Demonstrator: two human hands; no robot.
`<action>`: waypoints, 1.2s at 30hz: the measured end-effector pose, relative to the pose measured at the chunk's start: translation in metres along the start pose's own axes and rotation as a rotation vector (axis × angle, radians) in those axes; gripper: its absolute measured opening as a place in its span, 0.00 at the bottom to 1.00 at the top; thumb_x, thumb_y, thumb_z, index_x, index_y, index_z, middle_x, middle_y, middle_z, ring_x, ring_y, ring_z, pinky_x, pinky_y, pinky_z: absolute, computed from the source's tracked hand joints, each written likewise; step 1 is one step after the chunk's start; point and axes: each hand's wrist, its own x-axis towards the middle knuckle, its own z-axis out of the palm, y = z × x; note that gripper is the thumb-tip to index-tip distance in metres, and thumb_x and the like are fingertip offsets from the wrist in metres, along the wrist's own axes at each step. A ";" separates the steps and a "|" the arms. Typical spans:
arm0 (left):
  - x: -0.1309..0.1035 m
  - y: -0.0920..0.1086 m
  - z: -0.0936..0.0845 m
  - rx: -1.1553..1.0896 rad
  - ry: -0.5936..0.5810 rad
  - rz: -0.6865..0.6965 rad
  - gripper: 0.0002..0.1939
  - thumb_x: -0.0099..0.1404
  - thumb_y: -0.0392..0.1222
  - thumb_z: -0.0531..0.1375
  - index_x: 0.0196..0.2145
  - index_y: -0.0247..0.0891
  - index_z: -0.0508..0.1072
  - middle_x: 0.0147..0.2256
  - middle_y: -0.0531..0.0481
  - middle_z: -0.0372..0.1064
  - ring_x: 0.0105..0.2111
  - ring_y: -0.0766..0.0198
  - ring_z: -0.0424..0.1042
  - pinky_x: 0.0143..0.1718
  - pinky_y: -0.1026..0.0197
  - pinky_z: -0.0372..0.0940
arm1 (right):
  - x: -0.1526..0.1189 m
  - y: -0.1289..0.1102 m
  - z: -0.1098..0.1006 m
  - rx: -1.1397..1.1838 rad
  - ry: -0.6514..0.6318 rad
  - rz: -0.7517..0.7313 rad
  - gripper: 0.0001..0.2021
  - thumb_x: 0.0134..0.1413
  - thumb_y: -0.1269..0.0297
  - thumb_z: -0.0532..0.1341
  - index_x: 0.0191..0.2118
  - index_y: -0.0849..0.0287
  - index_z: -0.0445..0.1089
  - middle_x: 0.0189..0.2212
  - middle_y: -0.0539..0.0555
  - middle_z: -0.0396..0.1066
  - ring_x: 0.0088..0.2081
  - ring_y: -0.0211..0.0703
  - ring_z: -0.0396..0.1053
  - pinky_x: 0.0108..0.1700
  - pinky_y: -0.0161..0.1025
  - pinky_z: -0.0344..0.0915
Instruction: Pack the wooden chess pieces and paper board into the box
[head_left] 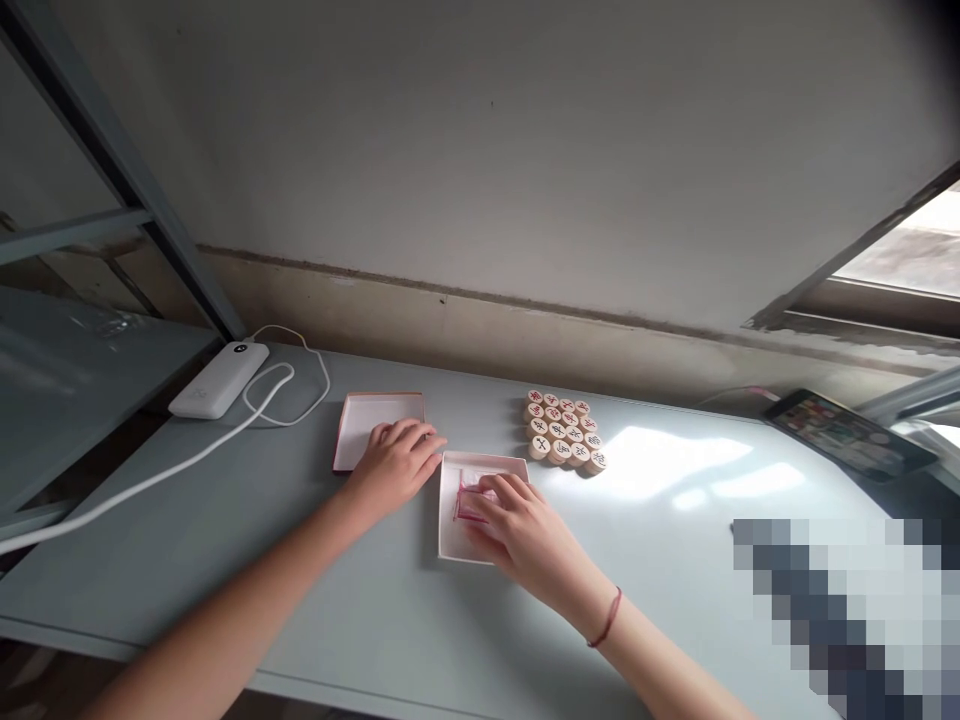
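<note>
- Head view: the right hand [517,525] lies in one box half [450,530], fingers curled lightly on a folded sheet [469,500]; pressing it flat would seat it well.
- The left hand [394,460], flat and empty, rests on the other box half [360,415].
- Beyond the right hand, about nineteen wooden discs [564,430] sit on the surface [675,500].

free: bare table [660,560] right of the right hand [517,530] | blocked ahead-right: wooden discs [565,430] near its fingertips | left: left hand [394,462] on box lid [360,420], close by | far left: power bank [219,380], white cable [150,475]
</note>
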 end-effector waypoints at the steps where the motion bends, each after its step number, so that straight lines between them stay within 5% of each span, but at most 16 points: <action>1: 0.001 0.001 -0.002 0.024 0.024 0.025 0.12 0.72 0.40 0.49 0.46 0.41 0.71 0.47 0.48 0.71 0.49 0.55 0.64 0.45 0.53 0.55 | -0.001 -0.002 -0.001 0.007 -0.005 0.001 0.10 0.60 0.66 0.58 0.46 0.55 0.70 0.41 0.58 0.69 0.44 0.50 0.67 0.41 0.47 0.69; 10: -0.001 0.030 0.000 0.181 0.056 0.006 0.09 0.69 0.36 0.54 0.39 0.41 0.74 0.31 0.50 0.74 0.38 0.57 0.66 0.37 0.52 0.52 | 0.000 -0.002 -0.002 0.080 -0.001 -0.043 0.12 0.59 0.71 0.57 0.46 0.54 0.72 0.47 0.57 0.71 0.50 0.50 0.67 0.49 0.49 0.69; 20: 0.000 0.012 0.003 0.089 -0.030 0.056 0.12 0.71 0.36 0.50 0.45 0.39 0.72 0.38 0.47 0.74 0.43 0.56 0.66 0.44 0.51 0.54 | 0.005 0.004 -0.012 0.160 0.068 -0.005 0.09 0.59 0.67 0.58 0.44 0.54 0.72 0.47 0.57 0.71 0.50 0.48 0.67 0.49 0.46 0.68; 28: 0.000 0.002 0.000 0.012 -0.135 0.086 0.18 0.63 0.24 0.49 0.44 0.39 0.71 0.39 0.47 0.72 0.41 0.58 0.67 0.43 0.54 0.54 | 0.060 0.080 -0.028 -0.061 0.295 0.387 0.13 0.60 0.65 0.53 0.44 0.60 0.73 0.44 0.59 0.72 0.45 0.50 0.68 0.48 0.44 0.63; 36: -0.001 0.002 -0.006 0.039 -0.112 0.072 0.17 0.63 0.26 0.49 0.43 0.38 0.72 0.40 0.46 0.72 0.41 0.57 0.66 0.42 0.53 0.55 | 0.107 0.103 -0.027 -0.269 -0.046 0.759 0.14 0.56 0.66 0.54 0.44 0.64 0.71 0.40 0.64 0.73 0.44 0.53 0.69 0.38 0.40 0.61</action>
